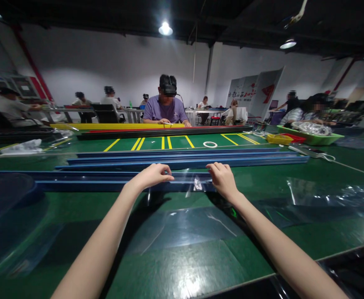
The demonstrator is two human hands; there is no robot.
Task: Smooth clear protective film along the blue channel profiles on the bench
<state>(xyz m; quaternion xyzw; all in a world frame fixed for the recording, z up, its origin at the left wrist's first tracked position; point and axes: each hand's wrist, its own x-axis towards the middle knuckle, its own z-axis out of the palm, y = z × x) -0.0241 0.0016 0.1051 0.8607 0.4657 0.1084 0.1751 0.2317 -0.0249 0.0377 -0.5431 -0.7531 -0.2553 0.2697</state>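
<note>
Hands: my left hand (pixel 152 176) and right hand (pixel 222 178) each pinch the clear film (pixel 184 181) | Film: glossy, creased sheet between them, draped over a long blue rail (pixel 91 185) on the green table (pixel 200 261).

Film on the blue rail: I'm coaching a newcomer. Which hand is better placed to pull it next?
Probably right hand: it pinches film at the rail end; left hand sits farther in.

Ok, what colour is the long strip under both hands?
Dark blue. The long strip shows best in the head view, beside the left hand.
</note>
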